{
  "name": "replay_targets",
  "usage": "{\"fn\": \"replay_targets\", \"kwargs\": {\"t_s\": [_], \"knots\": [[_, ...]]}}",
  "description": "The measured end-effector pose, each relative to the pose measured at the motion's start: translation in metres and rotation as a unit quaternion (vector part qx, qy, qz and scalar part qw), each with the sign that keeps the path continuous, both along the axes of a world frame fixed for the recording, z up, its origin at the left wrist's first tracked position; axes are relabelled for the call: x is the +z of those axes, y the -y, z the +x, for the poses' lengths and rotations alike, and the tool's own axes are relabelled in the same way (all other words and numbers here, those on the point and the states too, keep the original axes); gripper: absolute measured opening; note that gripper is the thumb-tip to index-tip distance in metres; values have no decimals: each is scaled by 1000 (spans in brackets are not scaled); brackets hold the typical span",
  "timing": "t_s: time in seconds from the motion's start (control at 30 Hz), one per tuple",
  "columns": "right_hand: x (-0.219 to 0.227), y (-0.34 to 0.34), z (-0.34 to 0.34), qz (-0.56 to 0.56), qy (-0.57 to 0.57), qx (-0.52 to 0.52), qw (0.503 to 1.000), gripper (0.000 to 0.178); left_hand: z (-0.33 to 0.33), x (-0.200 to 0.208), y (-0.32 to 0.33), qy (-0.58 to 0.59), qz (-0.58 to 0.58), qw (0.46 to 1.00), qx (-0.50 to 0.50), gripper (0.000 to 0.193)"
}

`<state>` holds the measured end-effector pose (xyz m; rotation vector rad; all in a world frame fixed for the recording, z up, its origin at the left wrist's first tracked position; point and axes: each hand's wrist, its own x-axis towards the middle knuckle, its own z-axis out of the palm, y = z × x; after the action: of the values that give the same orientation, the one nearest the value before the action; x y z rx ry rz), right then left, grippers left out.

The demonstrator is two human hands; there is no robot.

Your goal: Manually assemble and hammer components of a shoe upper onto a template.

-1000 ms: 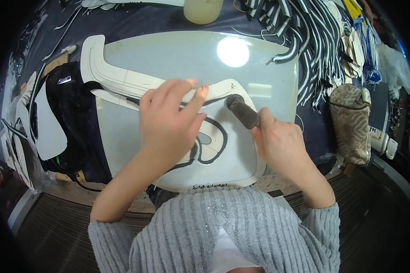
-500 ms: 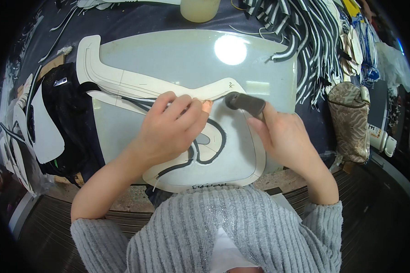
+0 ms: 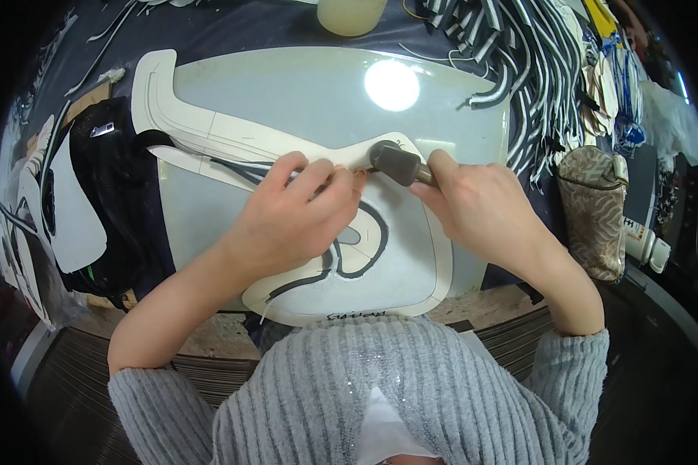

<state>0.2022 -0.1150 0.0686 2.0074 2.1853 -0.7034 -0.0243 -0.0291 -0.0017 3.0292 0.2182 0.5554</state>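
A cream, pen-lined template with a long curved arm and a rounded loop lies on a pale board. My left hand bends over its upper edge, fingertips pinching a dark strip with white edging that trails off to the left. The pinched end is hidden under the fingers. My right hand grips the short handle of a hammer; the dark head is just right of the left fingertips, over the template. More dark strip follows a curve in the loop below.
The pale board rests on a dark cloth. Strips in a bundle hang at the upper right, above a patterned pouch. A black bag and white cut pieces lie left. A yellowish container stands behind.
The hammer has shifted left and slightly away from me, closer to the left fingertips. My right hand has moved with it. The left hand keeps its pinch in nearly the same place.
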Motion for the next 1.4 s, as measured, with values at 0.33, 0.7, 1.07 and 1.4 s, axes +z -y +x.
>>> {"fn": "replay_targets", "kwargs": {"t_s": [0.33,0.7,1.07,1.4], "knots": [[-3,5,1,43,2,17,999,35,1,-3,2,7,-24,1000,-4,27],[25,-11,2,65,-66,-44,995,36,-1,-1,1,-21,-30,999,4,36],[28,-3,2,31,-68,-76,994,35,-4,-3,4,-7,-56,998,5,33],[23,3,5,68,-82,-73,992,35,0,1,1,4,-48,999,3,32]]}}
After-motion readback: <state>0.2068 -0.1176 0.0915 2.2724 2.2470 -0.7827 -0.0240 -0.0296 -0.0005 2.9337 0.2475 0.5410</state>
